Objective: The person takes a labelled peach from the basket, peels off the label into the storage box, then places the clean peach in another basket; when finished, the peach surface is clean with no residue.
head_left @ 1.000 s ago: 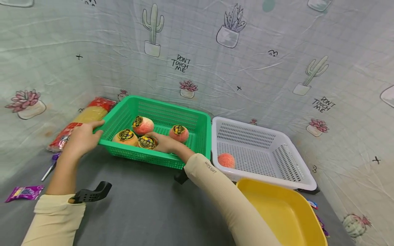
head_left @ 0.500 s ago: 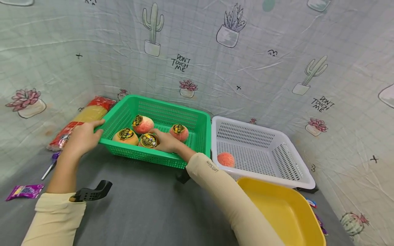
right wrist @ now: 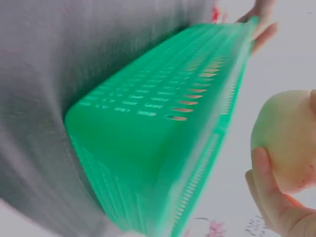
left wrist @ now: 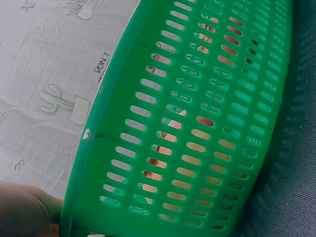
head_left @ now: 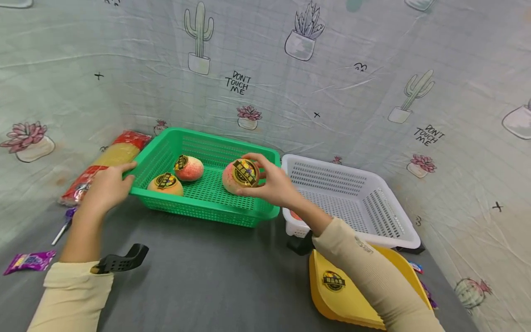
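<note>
A person's right hand [head_left: 275,184] holds a round peach-coloured fruit [head_left: 239,176] with a dark and yellow sticker, fingers and thumb curled around it, lifted above the right end of a green slotted basket [head_left: 215,203]. The left hand [head_left: 105,186] grips the basket's left rim, thumb over the edge. Inside the green basket lie two more stickered fruits: one orange [head_left: 165,184] near the front left, one pink and pale [head_left: 188,168] just behind it. Touching the green basket's right side stands a white slotted basket [head_left: 373,216]; a small pink fruit [head_left: 295,215] shows in its near corner, mostly hidden by the wrist. A yellow tub [head_left: 344,295] sits in front of it, under the right sleeve. All rest on a grey table [head_left: 199,276].
</note>
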Demonstrator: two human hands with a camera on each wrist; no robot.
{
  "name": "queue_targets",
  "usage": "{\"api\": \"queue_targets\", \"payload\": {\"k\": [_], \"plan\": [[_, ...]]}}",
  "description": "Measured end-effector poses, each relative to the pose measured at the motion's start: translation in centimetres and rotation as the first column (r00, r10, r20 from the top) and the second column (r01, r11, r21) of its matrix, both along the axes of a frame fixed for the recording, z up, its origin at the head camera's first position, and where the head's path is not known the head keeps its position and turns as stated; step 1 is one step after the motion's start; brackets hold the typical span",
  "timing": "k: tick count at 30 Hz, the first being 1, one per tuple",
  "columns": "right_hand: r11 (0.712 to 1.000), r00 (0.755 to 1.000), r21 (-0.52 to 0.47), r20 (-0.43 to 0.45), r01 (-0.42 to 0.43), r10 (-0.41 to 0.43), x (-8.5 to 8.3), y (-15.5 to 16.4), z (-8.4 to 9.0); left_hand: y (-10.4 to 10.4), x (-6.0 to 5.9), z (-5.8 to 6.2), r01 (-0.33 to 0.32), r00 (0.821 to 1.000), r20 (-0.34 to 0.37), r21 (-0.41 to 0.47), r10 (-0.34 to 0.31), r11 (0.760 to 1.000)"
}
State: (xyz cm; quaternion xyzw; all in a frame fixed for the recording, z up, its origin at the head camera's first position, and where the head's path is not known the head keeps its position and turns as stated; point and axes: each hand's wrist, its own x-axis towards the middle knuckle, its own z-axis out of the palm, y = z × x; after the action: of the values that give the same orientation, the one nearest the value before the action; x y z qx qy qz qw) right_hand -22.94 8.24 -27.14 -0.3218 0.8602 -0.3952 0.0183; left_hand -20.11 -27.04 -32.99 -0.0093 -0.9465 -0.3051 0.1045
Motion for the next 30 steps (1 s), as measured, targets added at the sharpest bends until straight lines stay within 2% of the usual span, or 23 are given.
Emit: {"api": "queue_targets", "payload": {"k": [4, 8, 12, 16, 19, 22, 24, 25, 26, 27, 28, 29, 30], "plan": [[0.998, 0.997, 0.007, 0.050, -0.058, 0.058, 2.9, 3.2, 0.7, -0.3, 0.1, 0.0, 0.002, 1.000, 0.004, -0.017, -0.002, 1.000], [0.991, 0.985, 0.023, 0.112, -0.133, 0.129, 5.7, 5.4, 0.3, -0.8, 0.2, 0.0, 0.020, 0.999, 0.026, 0.000, -0.020, 1.000], [0.976, 0.966, 0.042, 0.163, -0.212, 0.202, 8.3, 6.8, -1.2, -1.0, 0.2, 0.1, 0.027, 0.999, 0.041, 0.003, -0.027, 1.000], [0.964, 0.943, 0.071, 0.239, -0.255, 0.232, 10.3, 7.6, -3.3, -0.9, 0.2, 0.4, 0.041, 0.995, 0.096, -0.007, -0.040, 0.999], [0.956, 0.943, 0.113, 0.233, -0.269, 0.238, 11.1, 8.1, -4.9, -0.7, -0.1, 0.5, 0.065, 0.990, 0.126, -0.015, -0.063, 0.998], [0.948, 0.950, 0.158, 0.195, -0.276, 0.244, 11.6, 8.3, -6.4, -0.2, -0.3, 0.5, 0.080, 0.995, 0.065, -0.038, -0.077, 0.996], [0.945, 0.951, 0.176, 0.190, -0.276, 0.242, 11.8, 8.4, -7.1, 0.5, -0.1, 0.8, 0.075, 0.997, -0.024, -0.041, -0.076, 0.996], [0.944, 0.951, 0.182, 0.194, -0.274, 0.239, 11.8, 8.5, -7.4, 1.0, 0.1, 1.1, 0.068, 0.993, -0.099, -0.031, -0.071, 0.997], [0.944, 0.951, 0.187, 0.199, -0.272, 0.234, 11.8, 8.6, -7.6, 1.9, 0.4, 1.4, 0.060, 0.982, -0.179, -0.002, -0.059, 0.998], [0.944, 0.951, 0.190, 0.206, -0.269, 0.230, 11.8, 8.7, -7.8, 2.8, 0.6, 1.8, 0.064, 0.960, -0.275, 0.044, -0.049, 0.997], [0.945, 0.951, 0.191, 0.211, -0.266, 0.225, 11.8, 8.8, -7.9, 4.0, 0.9, 2.2, 0.089, 0.924, -0.380, 0.098, -0.045, 0.991], [0.946, 0.951, 0.191, 0.216, -0.263, 0.221, 11.8, 9.0, -8.0, 5.3, 1.1, 2.6, 0.141, 0.873, -0.485, 0.146, -0.054, 0.979], [0.947, 0.951, 0.190, 0.221, -0.260, 0.217, 11.8, 9.1, -8.1, 6.7, 1.4, 2.9, 0.219, 0.808, -0.583, 0.175, -0.078, 0.960]]}}
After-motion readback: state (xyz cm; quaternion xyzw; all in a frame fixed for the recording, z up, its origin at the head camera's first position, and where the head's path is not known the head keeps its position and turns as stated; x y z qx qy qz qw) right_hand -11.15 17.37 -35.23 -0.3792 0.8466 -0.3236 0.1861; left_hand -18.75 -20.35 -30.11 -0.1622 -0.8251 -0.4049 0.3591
